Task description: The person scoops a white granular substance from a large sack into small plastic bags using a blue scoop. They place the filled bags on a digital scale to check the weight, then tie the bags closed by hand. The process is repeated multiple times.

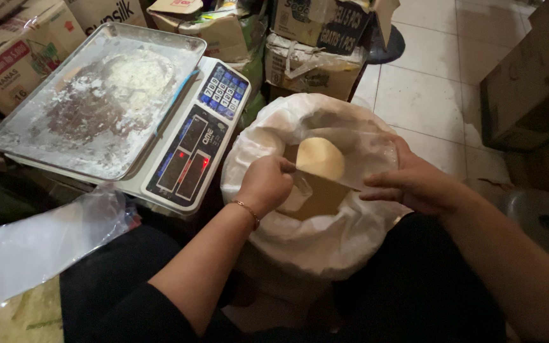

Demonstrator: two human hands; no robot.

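A big white sack [325, 244] lined with clear plastic stands open between my knees. Inside it a small clear plastic bag [344, 152] holds a heap of pale yellow flour [319, 157]. My left hand [265, 184] pinches the small bag's left edge; a thin bracelet circles that wrist. My right hand [414, 184] grips the bag's right edge at the sack's rim. Both hands hold the bag's mouth stretched apart over the sack.
A digital scale [192, 152] with a flour-dusted metal tray [46, 136] sits to the left. A clear plastic bag [39, 244] lies at lower left. Cardboard boxes [316, 60] crowd the back; another box [528, 82] and a grey stool [544, 222] stand at right on the tiled floor.
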